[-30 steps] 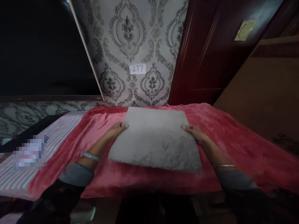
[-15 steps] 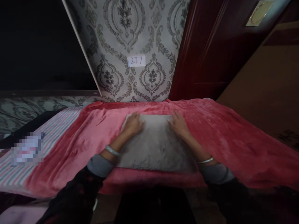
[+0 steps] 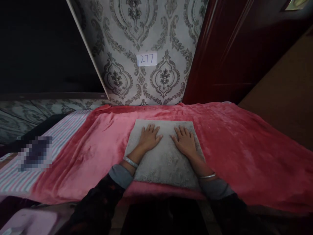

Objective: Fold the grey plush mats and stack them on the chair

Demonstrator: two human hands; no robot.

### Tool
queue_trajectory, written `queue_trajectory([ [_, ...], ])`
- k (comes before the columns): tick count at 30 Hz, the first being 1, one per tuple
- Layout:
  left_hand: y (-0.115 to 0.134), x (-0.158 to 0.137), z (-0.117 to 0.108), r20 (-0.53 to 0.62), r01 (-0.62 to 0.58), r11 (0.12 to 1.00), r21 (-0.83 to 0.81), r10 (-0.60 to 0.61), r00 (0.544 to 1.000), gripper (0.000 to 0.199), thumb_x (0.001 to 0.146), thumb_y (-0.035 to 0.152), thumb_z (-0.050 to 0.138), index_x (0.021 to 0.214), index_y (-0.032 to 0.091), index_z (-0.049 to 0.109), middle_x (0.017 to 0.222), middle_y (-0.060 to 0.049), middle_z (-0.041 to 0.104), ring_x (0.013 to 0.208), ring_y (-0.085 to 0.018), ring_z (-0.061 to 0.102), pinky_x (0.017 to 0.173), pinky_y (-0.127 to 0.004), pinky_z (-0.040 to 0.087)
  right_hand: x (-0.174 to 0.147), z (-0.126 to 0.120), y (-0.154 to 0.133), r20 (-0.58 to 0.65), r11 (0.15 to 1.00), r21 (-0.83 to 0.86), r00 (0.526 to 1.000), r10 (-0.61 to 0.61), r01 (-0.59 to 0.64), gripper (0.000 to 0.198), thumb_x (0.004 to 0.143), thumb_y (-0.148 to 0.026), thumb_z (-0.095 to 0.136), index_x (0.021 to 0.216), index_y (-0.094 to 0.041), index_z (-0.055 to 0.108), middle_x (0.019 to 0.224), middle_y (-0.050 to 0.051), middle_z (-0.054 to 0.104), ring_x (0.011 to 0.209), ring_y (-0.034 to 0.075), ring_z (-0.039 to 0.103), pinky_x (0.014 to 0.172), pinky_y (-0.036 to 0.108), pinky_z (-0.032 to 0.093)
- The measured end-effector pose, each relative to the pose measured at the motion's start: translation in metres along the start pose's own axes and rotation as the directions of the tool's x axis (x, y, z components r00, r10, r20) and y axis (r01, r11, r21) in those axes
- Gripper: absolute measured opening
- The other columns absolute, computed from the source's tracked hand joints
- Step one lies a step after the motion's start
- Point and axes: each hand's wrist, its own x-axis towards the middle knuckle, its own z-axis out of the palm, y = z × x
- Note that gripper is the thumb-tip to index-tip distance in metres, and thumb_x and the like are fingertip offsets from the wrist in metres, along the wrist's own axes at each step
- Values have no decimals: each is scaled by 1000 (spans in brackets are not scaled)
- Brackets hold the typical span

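Note:
A grey fluffy cloth, like a towel [image 3: 163,163], lies spread in a rough rectangle on a red-pink plush blanket [image 3: 239,147]. My left hand [image 3: 149,137] rests flat on its upper left part, fingers spread. On the upper right part my right hand [image 3: 184,140] lies palm down, its fingers also apart. Neither hand grips anything. The towel's far edge shows just beyond my fingertips, and its near edge lies close to the front of the blanket.
Striped cloth [image 3: 61,133] shows left of the blanket, with a blurred-out item [image 3: 35,153] on it. Behind stand a patterned wall [image 3: 144,81] with a "277" label [image 3: 146,59], a dark screen [image 3: 49,49] and a dark red door [image 3: 225,52]. A pink stool-like surface [image 3: 31,220] is at lower left.
Both hands have moved inward and slightly nearer from the towel's far corners and now lie flat on it. The view has shifted a little.

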Motion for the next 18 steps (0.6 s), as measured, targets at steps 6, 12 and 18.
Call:
queue_trajectory([
  [6,-22,-2,-8,19,164,984,73,-166,986,72,99,61,26,154,15,37,162,-20,31,152,-34,24,121,-56,20,0,3,2,25,1000,-16,1000,-5,6,60,104,-51,28,156,-21,37,163,12,30,148,33,26,116,53,24],
  [12,-48,16,-38,132,333,939,85,-342,930,69,98,57,32,151,14,41,164,-21,26,152,-37,21,118,-64,21,36,-34,10,153,998,58,988,11,-20,58,101,-43,35,152,-15,43,156,17,41,141,34,39,112,51,34],
  [18,-6,51,-20,28,-108,994,10,108,994,60,100,51,32,155,28,35,166,-7,26,154,-29,18,123,-57,12,51,-27,-5,-41,999,24,998,-39,40,52,103,-39,32,151,-24,45,159,10,37,146,35,30,115,59,26],
])
